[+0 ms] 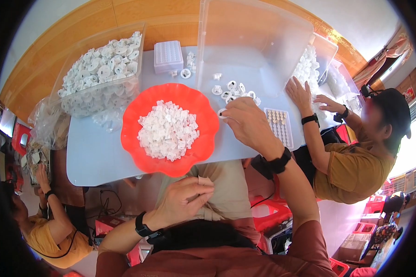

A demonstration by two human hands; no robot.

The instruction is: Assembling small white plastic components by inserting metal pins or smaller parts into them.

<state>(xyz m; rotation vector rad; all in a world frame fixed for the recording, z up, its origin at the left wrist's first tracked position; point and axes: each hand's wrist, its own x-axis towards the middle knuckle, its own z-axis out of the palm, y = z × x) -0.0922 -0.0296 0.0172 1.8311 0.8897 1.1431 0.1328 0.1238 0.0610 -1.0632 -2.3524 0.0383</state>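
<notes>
My right hand (248,121) is over the table just right of the red scalloped bowl (130,134). Its thumb and fingers are pinched on a small round white plastic part (222,113) with a dark middle. Beyond that hand, several similar round white parts (231,86) lie loose on the table. The bowl holds a heap of small clear-white plastic pieces (168,131). In front of the bowl, over my lap, my left hand (182,202) is closed with its fingers curled in. A tan wrap shows on one finger. Whatever that hand holds, if anything, is hidden.
A clear bin (99,69) full of round white parts stands at the back left, beside a white grid tray block (168,56). A large clear bin (254,41) stands at the back. Near my right wrist lies a tray of tan pieces (278,124). Co-workers sit on both sides.
</notes>
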